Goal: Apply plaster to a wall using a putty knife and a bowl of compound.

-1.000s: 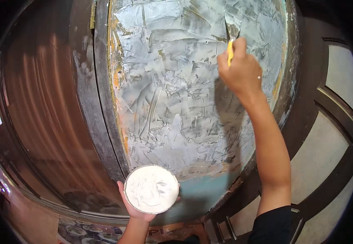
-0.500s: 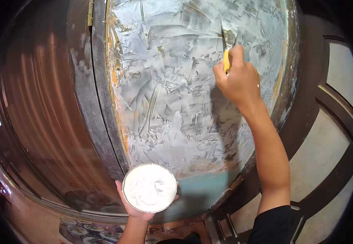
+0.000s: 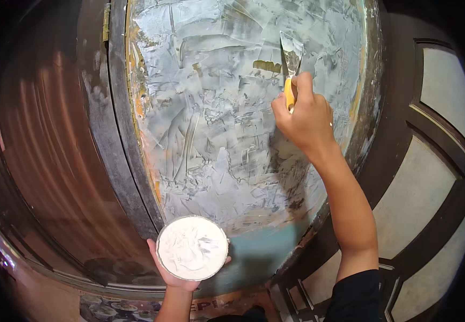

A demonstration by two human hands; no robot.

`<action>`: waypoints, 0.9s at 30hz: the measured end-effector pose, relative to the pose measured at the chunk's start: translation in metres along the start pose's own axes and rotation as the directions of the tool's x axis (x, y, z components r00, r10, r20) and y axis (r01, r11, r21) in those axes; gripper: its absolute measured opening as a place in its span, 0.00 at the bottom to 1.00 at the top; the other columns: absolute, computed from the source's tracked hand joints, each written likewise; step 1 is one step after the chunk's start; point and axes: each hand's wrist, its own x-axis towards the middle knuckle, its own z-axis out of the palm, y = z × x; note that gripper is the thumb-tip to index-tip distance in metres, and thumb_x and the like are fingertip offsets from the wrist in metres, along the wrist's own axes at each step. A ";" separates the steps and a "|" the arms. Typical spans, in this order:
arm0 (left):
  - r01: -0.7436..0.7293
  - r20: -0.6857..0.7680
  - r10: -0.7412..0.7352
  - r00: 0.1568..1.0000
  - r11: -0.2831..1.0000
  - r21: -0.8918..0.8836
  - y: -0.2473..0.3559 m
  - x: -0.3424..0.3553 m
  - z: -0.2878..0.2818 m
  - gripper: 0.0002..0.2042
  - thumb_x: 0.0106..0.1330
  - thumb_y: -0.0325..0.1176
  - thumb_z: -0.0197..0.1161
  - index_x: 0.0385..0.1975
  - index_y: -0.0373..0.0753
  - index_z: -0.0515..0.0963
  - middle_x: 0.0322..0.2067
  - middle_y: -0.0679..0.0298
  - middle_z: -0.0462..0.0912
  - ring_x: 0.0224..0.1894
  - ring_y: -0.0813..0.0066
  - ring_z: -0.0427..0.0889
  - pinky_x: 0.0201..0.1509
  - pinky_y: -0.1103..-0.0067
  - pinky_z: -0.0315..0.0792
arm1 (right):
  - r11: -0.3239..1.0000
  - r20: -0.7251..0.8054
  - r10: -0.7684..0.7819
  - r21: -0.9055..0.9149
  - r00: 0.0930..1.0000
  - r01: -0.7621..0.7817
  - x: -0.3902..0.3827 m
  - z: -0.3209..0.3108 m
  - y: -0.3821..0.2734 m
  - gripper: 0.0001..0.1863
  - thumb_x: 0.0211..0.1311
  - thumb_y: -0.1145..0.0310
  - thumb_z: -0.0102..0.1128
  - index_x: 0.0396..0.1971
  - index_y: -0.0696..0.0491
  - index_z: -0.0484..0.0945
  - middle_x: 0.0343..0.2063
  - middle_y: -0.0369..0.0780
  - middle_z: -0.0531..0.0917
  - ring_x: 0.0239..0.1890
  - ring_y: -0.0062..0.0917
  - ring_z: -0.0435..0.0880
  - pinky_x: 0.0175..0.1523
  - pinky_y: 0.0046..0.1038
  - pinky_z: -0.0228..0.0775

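In my right hand [image 3: 308, 121] is a putty knife [image 3: 290, 59] with a yellow handle, my fingers closed round the grip. Its metal blade, smeared with pale paste, points up and lies at or close to the upper right of the coated panel [image 3: 205, 129]; I cannot tell whether it touches. Streaky grey-white filler covers most of that panel. Low in the view, my left hand [image 3: 174, 280] holds a round tub [image 3: 192, 248] of white paste from beneath, its fingers partly hidden. The paste surface is swirled, with a few marks right of its middle.
A worn grey frame [image 3: 119, 139] with a brass hinge [image 3: 106, 22] edges the panel on the left, beside a glossy brown surface [image 3: 50, 161]. Bare teal paint [image 3: 264, 244] shows at the bottom. At right stands a dark framework with pale panels [image 3: 417, 182]. A printed mat [image 3: 114, 307] lies below.
My right hand and the putty knife have come down and slightly left, and more of the blade shows. A dark olive patch is now visible left of the blade. The tub stays nearly in place.
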 end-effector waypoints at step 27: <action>-0.032 -0.019 0.037 0.999 0.971 0.236 0.007 -0.004 -0.005 0.55 0.59 0.85 0.37 0.77 0.46 0.57 0.74 0.45 0.59 0.71 0.25 0.60 0.63 0.23 0.57 | 0.984 -0.023 -0.074 0.161 0.997 0.077 -0.063 0.006 -0.032 0.14 0.57 0.65 0.64 0.37 0.55 0.70 0.13 0.42 0.79 0.12 0.40 0.79 0.18 0.42 0.69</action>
